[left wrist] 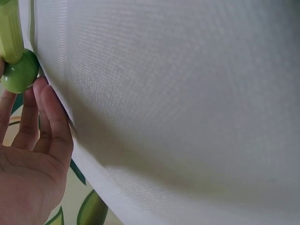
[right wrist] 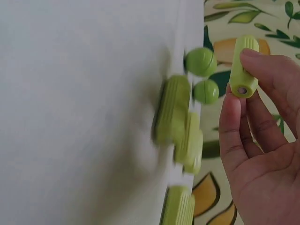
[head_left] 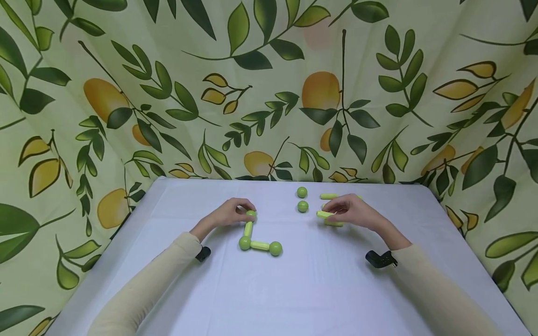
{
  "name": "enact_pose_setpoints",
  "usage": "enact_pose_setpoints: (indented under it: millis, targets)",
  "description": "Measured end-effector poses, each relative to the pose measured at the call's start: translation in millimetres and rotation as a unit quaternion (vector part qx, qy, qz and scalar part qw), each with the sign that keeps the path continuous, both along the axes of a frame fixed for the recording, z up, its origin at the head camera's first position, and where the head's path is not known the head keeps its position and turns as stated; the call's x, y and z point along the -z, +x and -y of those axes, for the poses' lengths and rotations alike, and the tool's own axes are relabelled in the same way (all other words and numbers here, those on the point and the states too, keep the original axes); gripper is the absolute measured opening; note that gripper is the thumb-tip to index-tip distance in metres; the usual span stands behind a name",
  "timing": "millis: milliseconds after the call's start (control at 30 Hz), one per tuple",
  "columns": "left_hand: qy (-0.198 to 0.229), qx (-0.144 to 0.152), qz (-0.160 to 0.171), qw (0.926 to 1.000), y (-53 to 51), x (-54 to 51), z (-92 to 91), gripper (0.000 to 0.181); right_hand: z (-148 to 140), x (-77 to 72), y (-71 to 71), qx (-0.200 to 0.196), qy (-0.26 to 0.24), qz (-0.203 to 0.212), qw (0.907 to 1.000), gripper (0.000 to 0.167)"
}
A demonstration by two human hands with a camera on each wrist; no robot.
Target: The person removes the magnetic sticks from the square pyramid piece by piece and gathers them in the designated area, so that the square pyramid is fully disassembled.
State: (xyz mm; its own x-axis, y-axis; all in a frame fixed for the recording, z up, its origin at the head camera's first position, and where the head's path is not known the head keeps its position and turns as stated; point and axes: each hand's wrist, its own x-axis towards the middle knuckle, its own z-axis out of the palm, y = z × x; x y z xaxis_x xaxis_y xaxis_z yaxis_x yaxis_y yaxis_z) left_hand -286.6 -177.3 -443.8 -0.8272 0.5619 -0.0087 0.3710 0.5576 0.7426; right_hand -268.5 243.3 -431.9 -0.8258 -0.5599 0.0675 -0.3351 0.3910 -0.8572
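Note:
My left hand point(head_left: 229, 213) grips a green ball point(left wrist: 21, 74) at the upper end of a joined shape on the table. From that ball a light green ribbed rod point(head_left: 248, 229) runs down to a corner ball point(head_left: 244, 242). A second rod point(head_left: 260, 245) links the corner to another ball point(head_left: 275, 248) on the right. Over to the right, my right hand point(head_left: 357, 213) pinches a loose light green rod point(right wrist: 244, 65) between thumb and fingers, held above the table. In the right wrist view, its near end shows a small round metallic spot.
Two loose green balls point(head_left: 302, 192) stand left of my right hand. Several more rods point(right wrist: 172, 110) lie beneath and around that hand, partly hidden in the head view. A white cloth covers the table point(head_left: 269, 298); a leaf-patterned curtain point(head_left: 269, 93) hangs behind it.

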Motion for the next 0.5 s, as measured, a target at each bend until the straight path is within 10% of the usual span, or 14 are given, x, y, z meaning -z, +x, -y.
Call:
enact_pose_setpoints:
  millis: [500]
  targets:
    - [-0.005, -0.006, 0.002, 1.0000, 2.5, -1.5, -1.5, 0.025, -81.0, 18.6, 20.6, 0.060, 0.064, -0.015, 0.9960, 0.023]
